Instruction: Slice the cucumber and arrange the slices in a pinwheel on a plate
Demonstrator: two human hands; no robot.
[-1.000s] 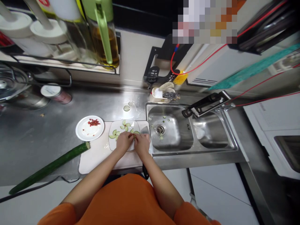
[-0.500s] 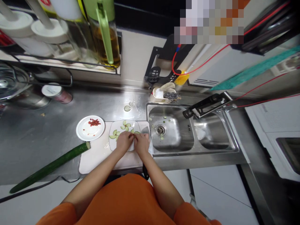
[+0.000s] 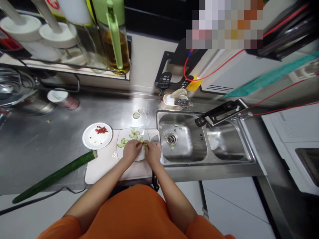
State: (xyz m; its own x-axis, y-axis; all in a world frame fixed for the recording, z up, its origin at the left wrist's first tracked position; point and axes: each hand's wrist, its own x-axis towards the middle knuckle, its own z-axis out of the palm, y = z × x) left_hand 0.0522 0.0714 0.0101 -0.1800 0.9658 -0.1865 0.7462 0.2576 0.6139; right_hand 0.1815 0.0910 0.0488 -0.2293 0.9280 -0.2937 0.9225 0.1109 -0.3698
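A squarish white plate [image 3: 121, 153] lies on the pale cutting board [image 3: 99, 171], with cucumber slices [image 3: 134, 133] grouped in curved patterns. Over its right half my left hand [image 3: 132, 149] and my right hand [image 3: 153, 152] nearly meet, fingers pinched at the slices. A tiny red bit shows between the fingertips; what each hand pinches is too small to name. Left of the board, a round white plate [image 3: 91, 142] bears small red pieces [image 3: 101, 129]. A long cucumber [image 3: 57, 174] with a cut end touches the board's left side. A knife [image 3: 156, 182] lies partly hidden by my right arm.
To the right is a double steel sink [image 3: 184, 159] with a black faucet [image 3: 215, 113] and cucumber scraps. Behind stand a caddy [image 3: 171, 104], a red-and-white jar [image 3: 63, 99], a pot [image 3: 37, 103] and a rack holding an oil bottle [image 3: 116, 49].
My hands have parted slightly at the fingertips, my right hand shifting a little right, and a red bit now shows between them. The whole view has shifted slightly.
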